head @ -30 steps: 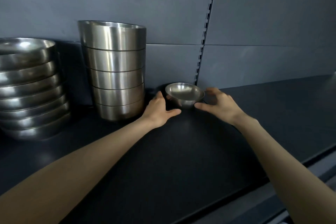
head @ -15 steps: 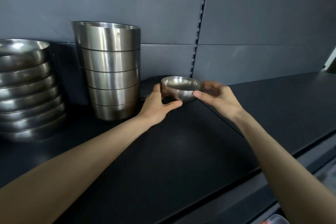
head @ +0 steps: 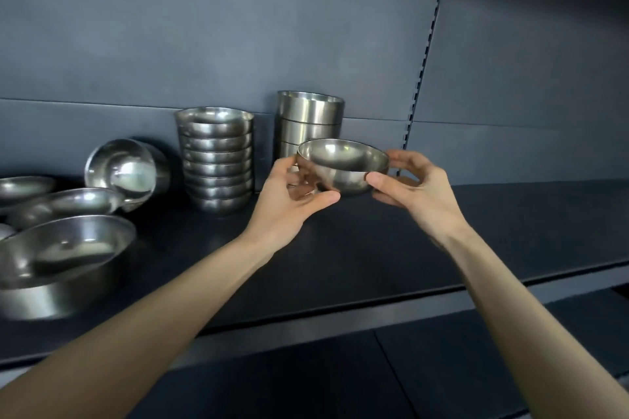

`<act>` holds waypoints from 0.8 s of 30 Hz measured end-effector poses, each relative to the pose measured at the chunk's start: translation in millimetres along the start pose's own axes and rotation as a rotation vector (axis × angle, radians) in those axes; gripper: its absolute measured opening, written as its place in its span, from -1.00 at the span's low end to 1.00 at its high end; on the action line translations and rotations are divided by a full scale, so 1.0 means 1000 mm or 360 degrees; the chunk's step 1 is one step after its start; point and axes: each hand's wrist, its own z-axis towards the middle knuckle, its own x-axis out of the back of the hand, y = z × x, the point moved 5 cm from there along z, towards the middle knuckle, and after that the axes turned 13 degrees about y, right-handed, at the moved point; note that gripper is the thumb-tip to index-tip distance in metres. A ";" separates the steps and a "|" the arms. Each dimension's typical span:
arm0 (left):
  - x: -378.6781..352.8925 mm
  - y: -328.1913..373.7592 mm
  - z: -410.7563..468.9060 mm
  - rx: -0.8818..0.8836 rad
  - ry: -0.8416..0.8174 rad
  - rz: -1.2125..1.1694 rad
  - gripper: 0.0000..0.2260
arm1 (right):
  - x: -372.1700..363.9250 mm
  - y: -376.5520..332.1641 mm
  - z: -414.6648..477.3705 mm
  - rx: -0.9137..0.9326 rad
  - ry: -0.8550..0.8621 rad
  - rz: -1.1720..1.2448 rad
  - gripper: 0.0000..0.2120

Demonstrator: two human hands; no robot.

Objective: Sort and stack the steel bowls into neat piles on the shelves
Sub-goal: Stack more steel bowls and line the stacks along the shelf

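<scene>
A small steel bowl is held upright, mouth up, above the dark shelf, clear of its surface and in front of the tall stack of straight-sided bowls. It is gripped from both sides. The left hand is raised with the forearm reaching up from the lower left; its thumb is pressed under the bowl's lower wall, and the fingers are curled round the left side, so the grip is closed on the bowl. The right hand is brought in from the lower right, wrist bent slightly back; its thumb is laid against the bowl's right wall and the fingers are wrapped behind the rim, the grip likewise closed on the bowl.

To the left of the tall stack, a neat pile of rounded bowls is seen standing on the shelf. Further left, a bowl tipped on its side is leaned with its mouth facing outward, and several loose shallow bowls are lying beside it. A large wide bowl is placed nearest the shelf's front edge at the far left, somewhat blurred.
</scene>
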 end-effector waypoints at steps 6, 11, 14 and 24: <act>0.102 0.038 -0.033 -0.0018 0.0232 -0.0003 -0.51 | -0.086 -0.037 -0.043 0.0042 -0.0171 0.0106 -0.44; 0.196 0.062 -0.056 -0.0068 0.0334 0.0092 -0.45 | -0.167 -0.059 -0.086 0.0029 -0.0254 0.0196 -0.44; 0.258 0.073 -0.069 -0.0065 0.0370 0.0144 -0.43 | -0.218 -0.072 -0.115 0.0022 -0.0286 0.0208 -0.47; 0.409 0.089 -0.082 -0.0053 0.0429 0.0254 -0.47 | -0.347 -0.096 -0.172 0.0002 -0.0350 0.0137 -0.62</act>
